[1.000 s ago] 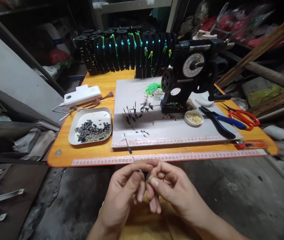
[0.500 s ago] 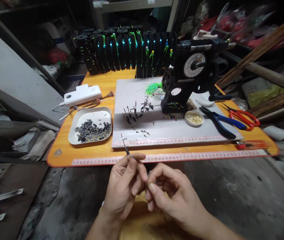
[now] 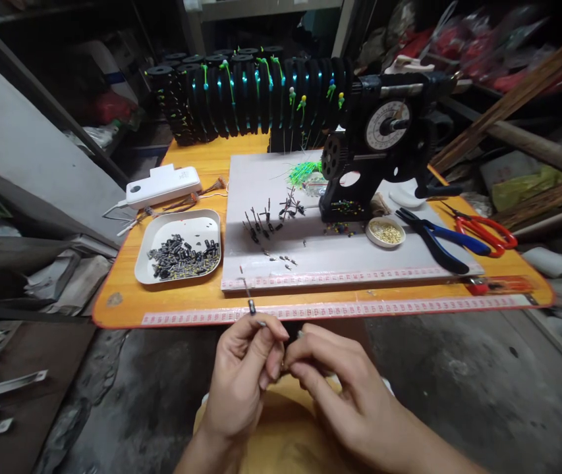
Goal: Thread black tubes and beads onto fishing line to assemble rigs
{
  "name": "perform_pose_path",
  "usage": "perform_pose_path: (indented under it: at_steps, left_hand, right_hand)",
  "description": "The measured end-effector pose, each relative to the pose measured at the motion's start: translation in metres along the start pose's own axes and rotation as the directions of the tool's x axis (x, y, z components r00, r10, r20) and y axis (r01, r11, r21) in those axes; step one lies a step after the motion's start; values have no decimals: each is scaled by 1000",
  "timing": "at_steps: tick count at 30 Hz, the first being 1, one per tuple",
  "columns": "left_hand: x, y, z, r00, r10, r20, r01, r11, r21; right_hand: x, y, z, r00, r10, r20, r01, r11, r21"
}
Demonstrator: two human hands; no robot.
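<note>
My left hand (image 3: 245, 368) is pinched around the lower end of a small black cylinder on a thin stem (image 3: 252, 307). The stem points up over the table's front edge. Close beside it, my right hand (image 3: 342, 375) has thumb and forefinger pressed together near the left fingertips. Whatever lies in that pinch is too small and hidden to make out. On the grey board (image 3: 335, 257) stand several similar black pieces with thin stems (image 3: 261, 227), and small metal bits (image 3: 281, 259) lie in front of them.
A white tray (image 3: 137, 266) of small black parts sits left. Round the board are a white power strip (image 3: 165, 187), a black winding machine (image 3: 347, 178) with a dial, a dish of gold-coloured bits (image 3: 385, 233), blue-handled pliers (image 3: 436, 240), red-handled scissors (image 3: 488, 234) and black line spools (image 3: 265, 99).
My right hand's fingers have shifted slightly, its forefinger now stretching further over toward the left hand. The stem in my left hand stands more upright.
</note>
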State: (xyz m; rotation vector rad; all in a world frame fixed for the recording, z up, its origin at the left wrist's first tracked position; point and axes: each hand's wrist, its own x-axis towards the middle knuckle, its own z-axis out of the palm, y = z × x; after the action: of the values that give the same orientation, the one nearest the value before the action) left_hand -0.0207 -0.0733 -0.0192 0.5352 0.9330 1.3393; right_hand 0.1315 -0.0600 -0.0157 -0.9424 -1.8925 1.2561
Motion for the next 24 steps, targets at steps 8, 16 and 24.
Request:
perform_pose_path:
  at_steps: [8,16,24]
  left_hand:
    - [10,2,4,995,-73,71,87,971,-224]
    - [11,-2,2,998,-5,55,15,982,-190]
    - [14,-5,5,997,-21,73,27,996,-85]
  right_hand:
    - [0,0,2,959,-281,-33,273,949,-157]
    - [-7,2,1,936,-350,-24,335,911,-242]
    - [-15,13,-2,934,-358,-13,318,845,-431]
